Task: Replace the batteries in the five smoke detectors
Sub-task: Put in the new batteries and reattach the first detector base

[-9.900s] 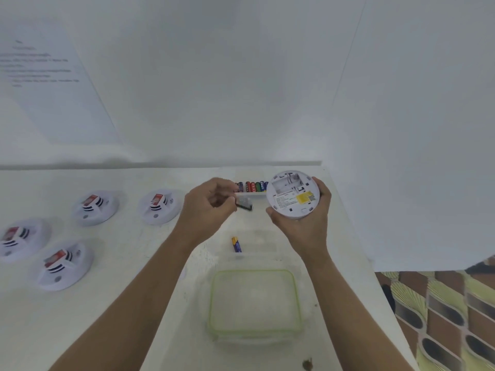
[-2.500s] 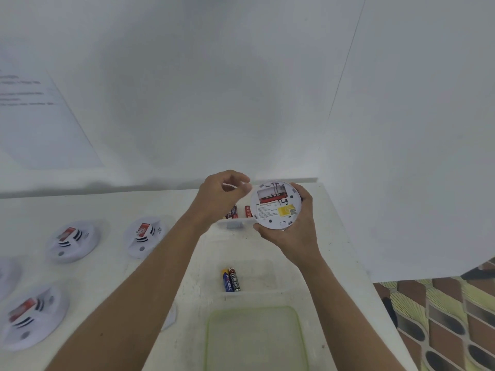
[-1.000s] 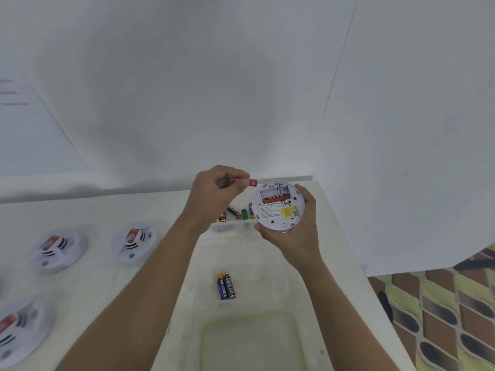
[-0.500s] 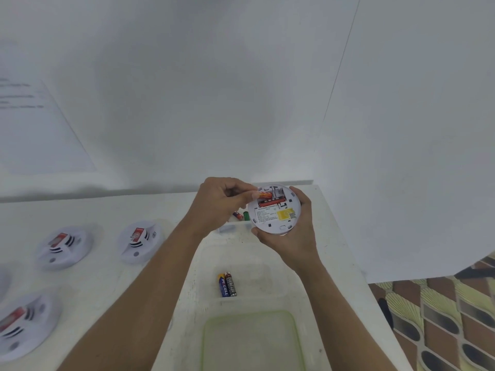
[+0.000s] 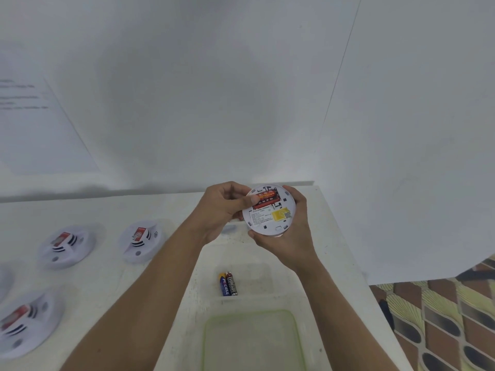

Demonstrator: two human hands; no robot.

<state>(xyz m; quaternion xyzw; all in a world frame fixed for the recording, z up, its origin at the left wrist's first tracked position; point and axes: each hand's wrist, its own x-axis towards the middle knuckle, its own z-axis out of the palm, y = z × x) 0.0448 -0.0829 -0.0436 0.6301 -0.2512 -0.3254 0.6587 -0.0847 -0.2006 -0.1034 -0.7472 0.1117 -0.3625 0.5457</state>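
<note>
**Two red batteries seated in the hand-held detector**

A white table (image 5: 107, 263) fills the lower frame. On its left part three spare detectors (image 5: 65, 246) (image 5: 140, 241) (image 5: 24, 322) lie face up, each white and round with a red label, well apart from the hands.

The smoke detector (image 5: 270, 218) is held above the table's far right corner, between both hands. The right hand (image 5: 292, 236) cups it from below and from the right, with curled fingers wrapped round the rim and the thumb on the lower left edge. The left hand (image 5: 222, 210) is at the left rim with its fingers curled. Its thumb reaches over the rim onto the back face; what the curled fingers touch is hidden.

The detector is a white disc with its back turned towards the camera. The back shows printed text, a yellow sticker (image 5: 280, 215) and small slots round the edge. The open battery bay sits in its upper half.

In that bay the two red batteries (image 5: 266, 198) lie side by side, one above the other. Their long axes run left to right, rising slightly to the right. The left thumb tip presses on their left ends.

Between the forearms, two loose batteries (image 5: 227, 283) touch side by side on the table. One is blue and yellow, the other black and red, and both point away from the person.
</note>
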